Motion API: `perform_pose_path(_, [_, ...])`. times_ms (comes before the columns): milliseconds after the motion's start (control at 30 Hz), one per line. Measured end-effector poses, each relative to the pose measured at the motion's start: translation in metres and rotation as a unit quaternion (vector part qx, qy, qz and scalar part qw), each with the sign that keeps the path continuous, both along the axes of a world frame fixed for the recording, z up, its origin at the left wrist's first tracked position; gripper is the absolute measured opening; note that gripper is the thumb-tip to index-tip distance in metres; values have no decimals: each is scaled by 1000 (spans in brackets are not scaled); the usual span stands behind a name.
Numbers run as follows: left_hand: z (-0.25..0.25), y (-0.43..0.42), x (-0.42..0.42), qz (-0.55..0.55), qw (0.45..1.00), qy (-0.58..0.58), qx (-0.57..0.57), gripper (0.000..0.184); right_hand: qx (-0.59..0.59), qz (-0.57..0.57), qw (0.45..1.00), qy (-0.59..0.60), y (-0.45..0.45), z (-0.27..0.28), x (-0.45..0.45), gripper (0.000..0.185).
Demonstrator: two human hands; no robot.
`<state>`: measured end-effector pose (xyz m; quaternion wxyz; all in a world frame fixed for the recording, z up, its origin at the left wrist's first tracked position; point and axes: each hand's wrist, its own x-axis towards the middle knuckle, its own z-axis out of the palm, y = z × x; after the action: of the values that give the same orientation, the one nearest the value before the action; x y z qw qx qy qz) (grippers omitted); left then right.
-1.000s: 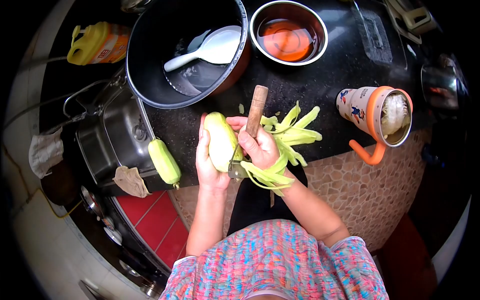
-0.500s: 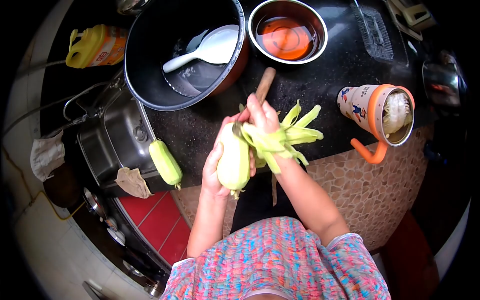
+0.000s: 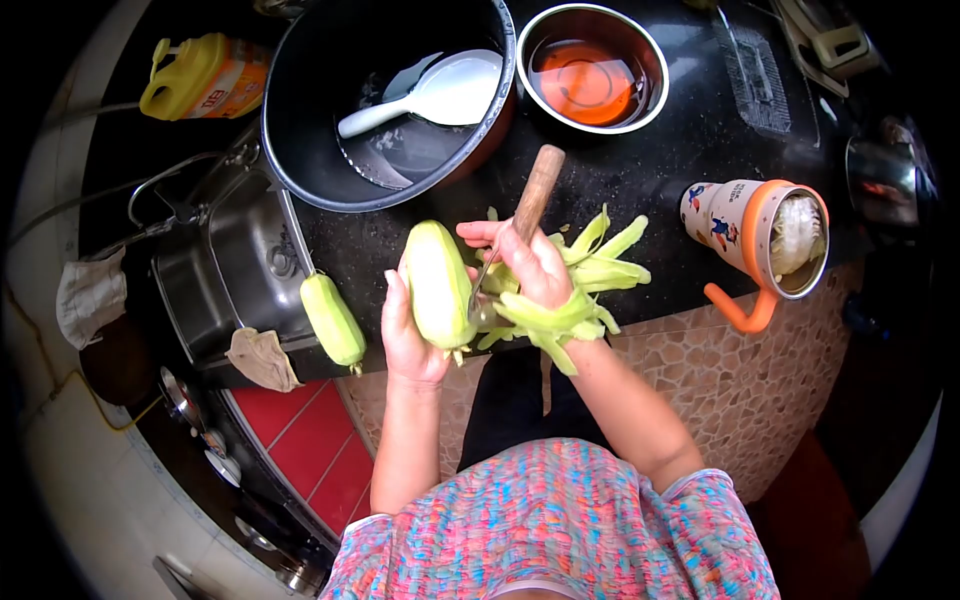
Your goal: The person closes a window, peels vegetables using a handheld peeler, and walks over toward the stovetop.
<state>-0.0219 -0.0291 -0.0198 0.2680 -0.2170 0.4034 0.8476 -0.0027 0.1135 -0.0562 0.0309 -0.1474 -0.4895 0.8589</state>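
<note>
My left hand [image 3: 412,340] cradles a pale green squash [image 3: 438,280], largely peeled, its stem end towards me. In my right hand [image 3: 537,265] is a peeler [image 3: 540,185] with a wooden handle pointing away from me. Its metal end is by the squash's right side, near the stem; whether it touches is hard to tell. Long green peel strips [image 3: 548,318] drape over my right wrist, and more peelings [image 3: 610,268] lie on the counter just beyond. A second peeled squash [image 3: 333,322] rests at the sink's right edge.
Behind my hands stand a large dark pot [image 3: 275,130] with a white rice paddle [image 3: 455,90] and a metal bowl [image 3: 660,85] of reddish liquid. An orange-handled tumbler [image 3: 735,225] is at right. The sink [image 3: 245,270], a cloth [image 3: 262,358] and a yellow jug [image 3: 215,80] are at left.
The squash has shifted slightly left and up and turned in my left hand. My right hand with the peeler has moved down towards the stem end.
</note>
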Motion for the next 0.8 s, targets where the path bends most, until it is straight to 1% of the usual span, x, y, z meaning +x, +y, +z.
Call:
perform_pose_path(33, [-1,-1,0,0,1000,1,0,48,-86,13,995,-48,-3,13,5,37])
perform_pose_path(100, [-6,-3,1,-17,998,-51,15,48,-78,38,995,-51,-7,13,12,35])
perform_pose_path(133, [-8,-3,0,-42,997,-3,72,50,-67,63,992,-81,-4,18,15,36])
perform_pose_path(167, [-10,0,2,-42,997,-3,72,50,-67,62,993,-81,-5,14,15,36])
perform_pose_path(200, [-9,9,2,2,1000,18,-1,51,28,52,998,-23,-8,7,15,40])
perform_pose_path(233, [-6,17,3,46,996,39,-73,52,122,41,991,34,-9,6,14,44])
perform_pose_path(267, [2,23,2,38,993,63,-94,56,110,38,993,33,-10,6,15,44])
perform_pose_path(367, [9,29,6,6,990,87,-111,58,106,37,993,23,-7,8,13,45])
perform_pose_path(433, [10,29,7,-2,991,86,-103,59,122,40,991,33,-4,8,11,45])
perform_pose_path(500, [10,26,8,-30,994,75,-68,62,124,21,991,38,-5,9,11,46])
perform_pose_path(567, [13,26,13,-43,995,52,-80,66,65,-6,998,11,-4,3,6,46])
perform_pose_path(633, [15,25,19,-56,997,33,-47,71,47,-18,999,-1,-3,0,1,43])
perform_pose_path(700, [21,26,22,-88,995,35,-39,77,-64,-8,997,-44,1,1,-4,40])
perform_pose_path(733, [25,27,23,-81,996,18,-41,84,-63,-40,995,-68,0,3,-9,37])
perform_pose_path(767, [21,18,25,-80,996,17,-40,84,-114,-42,986,-111,3,6,-10,36])
perform_pose_path(800, [11,0,27,-138,990,3,-5,85,-119,-45,979,-160,8,0,-14,36])
